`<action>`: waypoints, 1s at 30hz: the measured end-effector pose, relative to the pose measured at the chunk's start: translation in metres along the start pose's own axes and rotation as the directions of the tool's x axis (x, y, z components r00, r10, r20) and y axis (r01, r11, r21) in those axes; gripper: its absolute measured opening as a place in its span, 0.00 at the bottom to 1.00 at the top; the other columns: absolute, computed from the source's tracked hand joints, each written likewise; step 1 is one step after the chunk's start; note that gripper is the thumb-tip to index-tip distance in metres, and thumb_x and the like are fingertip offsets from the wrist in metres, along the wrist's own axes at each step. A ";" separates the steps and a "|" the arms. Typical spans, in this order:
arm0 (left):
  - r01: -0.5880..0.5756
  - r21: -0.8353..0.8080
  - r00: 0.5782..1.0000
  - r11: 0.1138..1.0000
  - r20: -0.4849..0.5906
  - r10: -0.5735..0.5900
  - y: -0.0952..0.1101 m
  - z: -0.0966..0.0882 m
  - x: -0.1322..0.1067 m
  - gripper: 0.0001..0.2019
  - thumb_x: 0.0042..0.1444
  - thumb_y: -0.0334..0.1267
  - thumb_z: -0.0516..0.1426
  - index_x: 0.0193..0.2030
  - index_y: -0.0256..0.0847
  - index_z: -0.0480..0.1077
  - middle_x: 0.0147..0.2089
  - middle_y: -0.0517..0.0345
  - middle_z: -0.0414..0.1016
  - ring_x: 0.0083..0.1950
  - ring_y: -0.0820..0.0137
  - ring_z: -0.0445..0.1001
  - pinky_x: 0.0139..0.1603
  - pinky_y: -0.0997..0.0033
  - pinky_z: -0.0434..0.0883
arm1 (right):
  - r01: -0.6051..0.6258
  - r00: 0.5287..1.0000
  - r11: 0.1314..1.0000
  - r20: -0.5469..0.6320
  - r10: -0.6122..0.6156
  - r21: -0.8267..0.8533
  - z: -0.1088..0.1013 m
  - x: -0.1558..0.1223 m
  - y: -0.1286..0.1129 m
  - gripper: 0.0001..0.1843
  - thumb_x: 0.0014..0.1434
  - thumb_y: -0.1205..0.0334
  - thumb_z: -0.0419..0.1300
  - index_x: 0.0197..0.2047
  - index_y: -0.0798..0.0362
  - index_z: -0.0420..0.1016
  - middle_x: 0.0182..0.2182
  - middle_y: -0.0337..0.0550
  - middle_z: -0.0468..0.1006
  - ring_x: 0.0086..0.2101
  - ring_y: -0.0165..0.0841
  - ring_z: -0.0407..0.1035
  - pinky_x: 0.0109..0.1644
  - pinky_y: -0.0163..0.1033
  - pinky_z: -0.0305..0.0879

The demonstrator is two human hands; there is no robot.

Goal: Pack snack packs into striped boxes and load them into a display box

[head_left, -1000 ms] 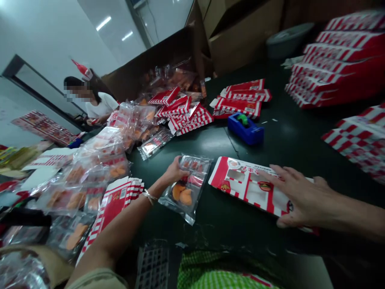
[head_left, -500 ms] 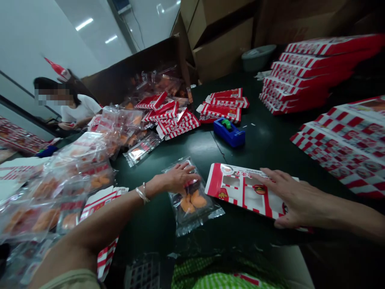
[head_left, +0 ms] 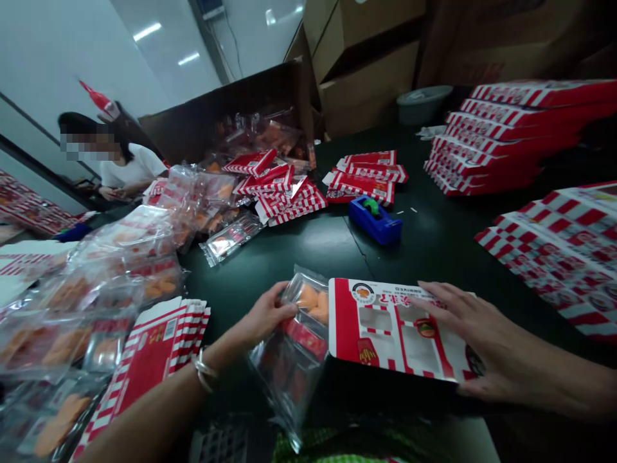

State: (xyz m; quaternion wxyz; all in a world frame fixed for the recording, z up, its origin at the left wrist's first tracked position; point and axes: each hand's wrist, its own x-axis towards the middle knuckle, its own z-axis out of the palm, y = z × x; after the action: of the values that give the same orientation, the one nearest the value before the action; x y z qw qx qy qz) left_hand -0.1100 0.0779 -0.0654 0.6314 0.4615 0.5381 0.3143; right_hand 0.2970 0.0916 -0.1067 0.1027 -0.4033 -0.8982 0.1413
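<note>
Now pinching a clear plastic packet (head_left: 296, 350) with the left hand (head_left: 263, 315), thumb and fingers closed on its upper edge, lifting it off the dark table (head_left: 299, 247) and letting the lower end hang toward the body. Pressing down on a flat red-and-white box (head_left: 385, 328) with the right hand (head_left: 482, 341), fingers spread wide and open, gripping nothing, only pinning the right end. Bringing the packet's upper end, with orange pieces inside, right up against the box's left edge, just past the left fingertips.

Seemingly lining packet up with box. Best done by gripping the stiffer tray inside rather than the loose film, holding the packet level, and pinning the box firmly against sliding on the smooth tabletop.

Handling crinkly, glossy film beside thin printed card with small cut-out windows and striped borders.

Working with a blue tape dispenser (head_left: 375, 220) well beyond the right fingertips, a fanned stack of flat boxes (head_left: 154, 347) beside the left wrist, and heaps of packets (head_left: 120, 257) further out to the left of the left fingers.
</note>
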 end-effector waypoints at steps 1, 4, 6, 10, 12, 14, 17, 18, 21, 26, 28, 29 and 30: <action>-0.002 -0.043 0.999 0.999 0.037 0.003 -0.002 0.004 -0.004 0.29 0.52 0.40 0.62 0.60 0.41 0.59 0.42 0.54 0.76 0.37 0.67 0.77 0.39 0.68 0.71 | 0.001 1.000 1.000 -0.003 -0.001 -0.001 -0.001 0.003 -0.001 0.57 0.35 0.57 0.68 0.68 0.36 0.50 0.68 0.49 0.49 0.63 0.64 0.48 0.59 0.67 0.55; 0.049 -0.050 0.978 0.998 0.205 -0.038 0.000 -0.001 -0.014 0.29 0.54 0.37 0.62 0.62 0.43 0.61 0.46 0.53 0.77 0.42 0.66 0.77 0.45 0.67 0.71 | 0.000 1.000 1.000 -0.015 0.000 0.007 -0.003 0.010 -0.002 0.56 0.36 0.57 0.67 0.68 0.37 0.50 0.68 0.50 0.49 0.62 0.65 0.49 0.58 0.68 0.56; 0.123 -0.067 0.942 0.990 0.323 -0.096 0.004 -0.010 -0.014 0.28 0.54 0.34 0.62 0.62 0.43 0.63 0.51 0.51 0.76 0.46 0.65 0.76 0.48 0.67 0.70 | 0.019 1.000 1.000 -0.014 -0.018 0.013 -0.002 0.014 -0.002 0.55 0.37 0.57 0.66 0.68 0.38 0.51 0.68 0.51 0.51 0.62 0.64 0.50 0.56 0.68 0.58; 0.128 -0.304 0.976 0.944 0.207 -0.066 0.005 -0.022 -0.002 0.27 0.51 0.29 0.63 0.58 0.45 0.68 0.52 0.53 0.76 0.46 0.66 0.77 0.50 0.67 0.71 | 0.040 0.997 0.999 -0.064 -0.040 0.001 -0.001 0.019 -0.002 0.51 0.40 0.60 0.64 0.68 0.40 0.52 0.67 0.51 0.52 0.63 0.60 0.50 0.58 0.65 0.58; 0.072 -0.378 0.995 0.923 0.093 -0.039 0.002 -0.023 0.002 0.25 0.50 0.29 0.63 0.57 0.46 0.69 0.50 0.53 0.78 0.45 0.67 0.78 0.50 0.67 0.71 | 0.052 0.996 0.999 -0.067 -0.052 -0.007 -0.002 0.021 -0.002 0.50 0.41 0.60 0.64 0.68 0.39 0.53 0.68 0.49 0.50 0.64 0.59 0.48 0.59 0.64 0.56; 0.096 -0.374 0.990 0.923 0.128 -0.051 -0.001 -0.021 0.001 0.26 0.50 0.31 0.64 0.57 0.45 0.69 0.50 0.52 0.78 0.45 0.65 0.78 0.50 0.66 0.71 | 0.059 0.997 0.998 -0.053 -0.059 -0.004 -0.002 0.022 -0.001 0.51 0.40 0.58 0.64 0.68 0.40 0.53 0.68 0.49 0.48 0.64 0.60 0.47 0.60 0.64 0.56; 0.180 -0.185 0.937 0.966 0.333 -0.111 0.005 -0.018 -0.001 0.27 0.50 0.34 0.64 0.59 0.45 0.68 0.51 0.52 0.78 0.45 0.66 0.78 0.49 0.67 0.71 | 0.066 0.997 0.997 -0.033 -0.065 0.027 0.000 0.025 -0.003 0.51 0.38 0.57 0.65 0.67 0.42 0.55 0.69 0.49 0.46 0.64 0.62 0.46 0.60 0.66 0.54; 0.182 -0.072 0.904 0.981 0.404 -0.138 0.009 -0.016 0.001 0.26 0.52 0.35 0.63 0.59 0.45 0.68 0.51 0.53 0.78 0.46 0.66 0.78 0.49 0.67 0.71 | 0.079 0.997 0.996 -0.027 -0.077 0.042 0.001 0.027 -0.005 0.51 0.38 0.58 0.65 0.67 0.42 0.55 0.69 0.48 0.46 0.64 0.62 0.46 0.61 0.66 0.53; 0.095 0.219 0.800 0.971 0.564 -0.205 0.021 -0.010 0.019 0.20 0.54 0.39 0.61 0.56 0.45 0.71 0.50 0.55 0.78 0.49 0.63 0.76 0.50 0.65 0.71 | 0.111 0.994 0.991 0.009 -0.112 0.078 0.005 0.031 -0.010 0.53 0.38 0.63 0.64 0.68 0.39 0.53 0.70 0.47 0.44 0.65 0.59 0.45 0.62 0.65 0.52; -0.018 0.350 0.832 0.936 0.525 -0.180 0.029 0.003 0.067 0.18 0.51 0.42 0.62 0.50 0.40 0.74 0.46 0.53 0.80 0.47 0.60 0.76 0.52 0.59 0.70 | 0.051 0.994 0.990 0.087 -0.063 0.132 0.005 0.040 -0.012 0.53 0.38 0.58 0.66 0.68 0.45 0.54 0.69 0.54 0.48 0.64 0.61 0.44 0.61 0.67 0.51; -0.097 0.435 0.922 0.895 0.378 -0.084 0.031 0.000 0.069 0.21 0.50 0.41 0.62 0.51 0.39 0.73 0.48 0.50 0.78 0.48 0.59 0.75 0.51 0.60 0.70 | 0.014 0.992 0.991 0.126 -0.031 0.136 0.003 0.041 -0.010 0.53 0.38 0.56 0.66 0.68 0.45 0.54 0.69 0.55 0.48 0.64 0.62 0.44 0.61 0.69 0.49; -0.137 0.514 0.963 0.847 0.268 -0.007 0.032 -0.005 0.063 0.24 0.49 0.41 0.63 0.54 0.39 0.71 0.52 0.48 0.76 0.51 0.58 0.74 0.53 0.59 0.69 | 0.004 0.989 0.991 0.144 -0.024 0.137 0.002 0.042 -0.008 0.54 0.38 0.55 0.67 0.69 0.45 0.53 0.69 0.54 0.47 0.65 0.62 0.43 0.61 0.69 0.48; -0.140 0.610 0.987 0.780 0.144 0.065 0.033 -0.013 0.054 0.27 0.49 0.42 0.62 0.57 0.40 0.69 0.56 0.46 0.73 0.54 0.56 0.72 0.54 0.58 0.67 | -0.003 0.988 0.990 0.156 -0.019 0.139 0.001 0.042 -0.006 0.55 0.38 0.55 0.67 0.69 0.44 0.52 0.69 0.54 0.47 0.65 0.62 0.43 0.62 0.69 0.47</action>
State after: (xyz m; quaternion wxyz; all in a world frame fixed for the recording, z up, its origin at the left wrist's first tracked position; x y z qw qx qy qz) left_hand -0.1069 0.1416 -0.0561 0.4573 0.6886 0.5481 0.1277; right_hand 0.2651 0.1191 -0.1029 0.0600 -0.3790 -0.8932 0.2345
